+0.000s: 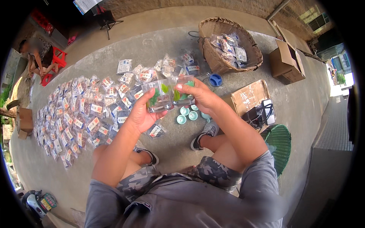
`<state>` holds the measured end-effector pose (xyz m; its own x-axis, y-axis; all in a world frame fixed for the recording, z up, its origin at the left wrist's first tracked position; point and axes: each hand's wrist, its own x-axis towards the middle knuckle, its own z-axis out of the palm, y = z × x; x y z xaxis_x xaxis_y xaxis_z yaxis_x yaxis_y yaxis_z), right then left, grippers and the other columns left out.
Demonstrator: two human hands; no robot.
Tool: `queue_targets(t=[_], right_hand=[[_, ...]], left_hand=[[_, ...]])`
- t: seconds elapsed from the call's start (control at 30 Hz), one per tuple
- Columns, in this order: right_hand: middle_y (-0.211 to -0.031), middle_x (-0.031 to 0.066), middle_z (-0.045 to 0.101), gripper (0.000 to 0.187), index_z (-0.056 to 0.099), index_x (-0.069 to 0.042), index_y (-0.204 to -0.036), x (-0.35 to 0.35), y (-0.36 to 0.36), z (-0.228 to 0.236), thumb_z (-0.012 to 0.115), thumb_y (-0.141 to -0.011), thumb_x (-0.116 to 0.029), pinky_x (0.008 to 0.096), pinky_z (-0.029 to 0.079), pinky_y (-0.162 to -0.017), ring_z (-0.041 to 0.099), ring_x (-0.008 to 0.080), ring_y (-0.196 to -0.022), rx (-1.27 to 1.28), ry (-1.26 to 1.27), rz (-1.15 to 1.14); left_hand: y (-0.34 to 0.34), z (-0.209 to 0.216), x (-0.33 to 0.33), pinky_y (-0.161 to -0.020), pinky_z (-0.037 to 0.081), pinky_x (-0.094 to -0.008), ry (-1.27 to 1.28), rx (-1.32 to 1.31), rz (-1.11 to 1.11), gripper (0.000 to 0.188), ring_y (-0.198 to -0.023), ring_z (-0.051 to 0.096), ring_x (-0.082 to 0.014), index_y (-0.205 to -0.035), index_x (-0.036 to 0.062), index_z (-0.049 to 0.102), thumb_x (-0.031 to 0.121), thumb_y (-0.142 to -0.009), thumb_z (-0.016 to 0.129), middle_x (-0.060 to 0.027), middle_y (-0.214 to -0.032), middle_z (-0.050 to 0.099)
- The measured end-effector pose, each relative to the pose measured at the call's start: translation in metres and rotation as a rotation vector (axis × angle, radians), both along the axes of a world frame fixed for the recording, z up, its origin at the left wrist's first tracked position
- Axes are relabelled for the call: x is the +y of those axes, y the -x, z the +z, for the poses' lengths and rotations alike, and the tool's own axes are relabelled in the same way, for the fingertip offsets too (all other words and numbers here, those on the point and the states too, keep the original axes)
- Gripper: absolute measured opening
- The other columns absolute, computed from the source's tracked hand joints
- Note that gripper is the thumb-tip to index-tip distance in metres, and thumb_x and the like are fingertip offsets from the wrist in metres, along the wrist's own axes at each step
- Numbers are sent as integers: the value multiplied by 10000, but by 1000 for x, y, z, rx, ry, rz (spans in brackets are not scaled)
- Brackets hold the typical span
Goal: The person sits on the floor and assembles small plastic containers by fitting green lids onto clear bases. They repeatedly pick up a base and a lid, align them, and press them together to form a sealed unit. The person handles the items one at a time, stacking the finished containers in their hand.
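My left hand (141, 113) grips a clear square plastic container (159, 95) with green leaves inside. My right hand (200, 95) grips a second clear container (185, 91), also with something green in it, pressed against the first. Both are held up in front of me above the concrete floor. Below them lie several small teal lids (188, 113) on the floor, between my two shoes.
Several clear packets (81, 114) are spread in rows over the floor at left. A woven basket (243, 62) holds more packets. Cardboard boxes (287, 62) stand at right, and a green fan-like basket (279, 142) by my right knee. A person (38, 57) sits at far left.
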<state>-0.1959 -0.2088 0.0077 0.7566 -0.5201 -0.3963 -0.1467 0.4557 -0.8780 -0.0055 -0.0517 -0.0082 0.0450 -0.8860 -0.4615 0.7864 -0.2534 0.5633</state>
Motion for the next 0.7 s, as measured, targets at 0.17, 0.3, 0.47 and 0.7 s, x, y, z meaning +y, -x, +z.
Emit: queue_targets(t=[0.17,0.3,0.47,0.7], right_hand=[[-1134,48,690,603,615,-138,-1326,1,5,3,822,-869,-471,306,477,-567,675,176,-904,123,-178,-27],[-1128,35,686,555,624,-168,-1299,2,-1,-1,817,-873,-467,312,468,-578,677,173,-915,148,-199,-13],[-1159,34,667,632,563,-160,-1332,-2,-3,-5,863,-834,-408,393,484,-707,627,200,-1083,116,-195,0],[-1305,118,602,824,447,-64,-1421,-38,14,-5,924,-788,-291,430,451,-1002,563,248,-1230,-15,257,-218]], left_hand=[[0,-13,-3,-732,648,-333,-76,156,-27,605,-1061,738,-338,-1352,55,621,537,-989,670,-165,-1214,718],[-2,-19,-3,-751,626,-351,-208,158,84,596,-1056,711,-283,-1294,70,670,569,-968,680,-138,-1169,722],[-6,-17,-1,-863,605,-401,-118,100,102,550,-1133,658,-272,-1348,90,593,410,-936,767,-125,-1249,659],[10,7,-2,-1014,553,-459,196,-803,217,777,-1274,542,-247,-1461,91,375,59,-820,813,-128,-1375,540]])
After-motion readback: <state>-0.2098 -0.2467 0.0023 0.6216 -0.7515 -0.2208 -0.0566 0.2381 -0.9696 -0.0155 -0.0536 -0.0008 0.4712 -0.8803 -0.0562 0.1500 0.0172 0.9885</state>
